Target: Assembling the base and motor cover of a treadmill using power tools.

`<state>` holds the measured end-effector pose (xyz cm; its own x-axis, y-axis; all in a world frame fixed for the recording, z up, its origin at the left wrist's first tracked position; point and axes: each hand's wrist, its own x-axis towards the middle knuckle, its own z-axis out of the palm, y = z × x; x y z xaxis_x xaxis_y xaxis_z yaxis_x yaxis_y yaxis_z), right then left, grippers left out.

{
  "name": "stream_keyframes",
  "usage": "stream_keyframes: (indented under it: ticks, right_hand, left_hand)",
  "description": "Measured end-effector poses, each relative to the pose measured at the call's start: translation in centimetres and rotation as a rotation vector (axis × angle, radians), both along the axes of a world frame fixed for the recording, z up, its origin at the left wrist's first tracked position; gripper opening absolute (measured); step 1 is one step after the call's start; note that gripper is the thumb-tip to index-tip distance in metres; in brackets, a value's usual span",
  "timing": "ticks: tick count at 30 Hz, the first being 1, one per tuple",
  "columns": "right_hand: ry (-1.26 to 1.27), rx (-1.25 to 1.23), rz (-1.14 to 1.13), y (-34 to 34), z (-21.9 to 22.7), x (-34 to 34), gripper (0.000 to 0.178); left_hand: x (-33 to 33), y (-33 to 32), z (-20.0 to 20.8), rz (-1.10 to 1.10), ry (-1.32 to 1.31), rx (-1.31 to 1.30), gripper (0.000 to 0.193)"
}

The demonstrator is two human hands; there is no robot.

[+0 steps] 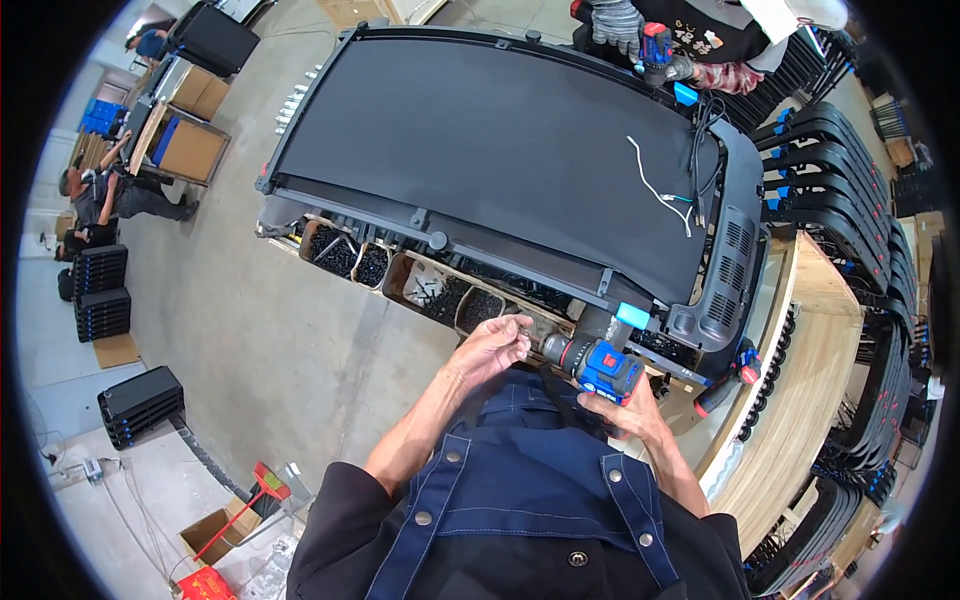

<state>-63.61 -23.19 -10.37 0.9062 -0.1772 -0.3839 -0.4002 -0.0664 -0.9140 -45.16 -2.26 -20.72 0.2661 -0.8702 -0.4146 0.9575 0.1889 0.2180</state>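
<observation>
My right hand [632, 415] is wrapped round the grip of a blue and black cordless drill [608, 368], whose chuck points left. Just left of the chuck, my left hand [490, 352] has its thumb and fingers pinched together; what is between them is too small to name. Both hands are in front of my body, at the near side of a treadmill frame with a black running belt [470, 150]. A black motor cover with vents [735, 250] closes its right end. On the belt lies a loose white cable [648, 178].
Bins of black screws [370, 265] sit under the treadmill's near edge. Another red and blue power tool [747, 362] is by its right corner. A wooden crate [800, 400] and stacked black frames [835, 165] stand right. Opposite, a co-worker's gloved hand [618, 25] is beside a drill [655, 48].
</observation>
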Motion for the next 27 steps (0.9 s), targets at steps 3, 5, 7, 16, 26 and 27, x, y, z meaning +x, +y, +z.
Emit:
stream_keyframes:
  ticks: [3, 5, 7, 16, 26, 27]
  right_hand:
    - [0.007, 0.048, -0.056, 0.1, 0.2, -0.4, 0.034]
    - [0.0, 0.066, -0.099, 0.2, 1.1, -0.5, 0.032]
    - [0.005, 0.057, -0.148, 0.3, 0.5, -1.4, 0.032]
    - [0.061, 0.082, -0.223, -0.9, 0.8, -2.8, 0.041]
    - [0.212, 0.134, -0.466, -2.0, 5.3, -1.8, 0.037]
    - [0.227, 0.005, -0.423, -2.7, 5.7, -1.5, 0.035]
  left_hand:
    - [0.0, -0.3, -0.2, -0.032, -0.006, -0.044, 0.026]
    - [0.0, -0.5, -0.2, -0.045, 0.018, -0.09, 0.025]
    - [0.0, -0.9, -0.1, -0.058, 0.043, -0.134, 0.024]
    - [-0.1, -3.1, 0.4, -0.167, -0.129, -0.04, 0.021]
    - [-2.3, -10.4, 3.2, -0.137, 0.021, -0.127, 0.042]
    - [-2.6, -10.7, 3.2, -0.176, 0.034, -0.107, 0.037]
